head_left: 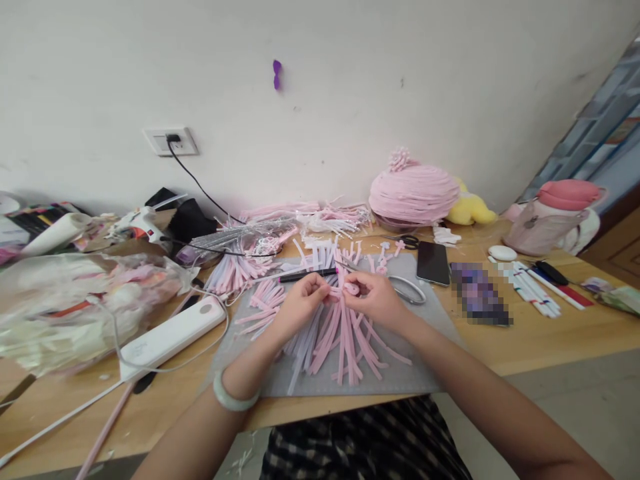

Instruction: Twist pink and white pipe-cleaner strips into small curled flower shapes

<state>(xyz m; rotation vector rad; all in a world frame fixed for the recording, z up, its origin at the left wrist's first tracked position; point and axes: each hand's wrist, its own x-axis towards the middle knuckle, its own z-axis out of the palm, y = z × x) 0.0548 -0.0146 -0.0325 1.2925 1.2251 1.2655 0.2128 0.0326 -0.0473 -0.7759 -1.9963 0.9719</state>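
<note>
1. Your lap, in dark checked cloth (pixel 360 440), is cut off by the bottom edge, as are both forearms; one pale bracelet (pixel 235 403) rings your left wrist.
2. Your left hand (pixel 303 301) and right hand (pixel 377 300) come together above one gray mat (pixel 430 377), forearms angled inward, thumbs and fingers pinching a pink strip (pixel 337 291) between them, curled at the right; your fingertips hide its ends.
3. Below it, pink and pale strips (pixel 345 353) fan across the mat, too overlapped to count.
4. To the right lie one dark phone (pixel 433 263) and one item (pixel 480 293) blurred into squares, unreadable.
5. Beyond, one round pink bundle (pixel 414 193) partly covers a yellow plush (pixel 470 207).
6. On the wall: one outlet (pixel 171 141), one plug (pixel 173 138), one purple piece (pixel 277 75).
</note>
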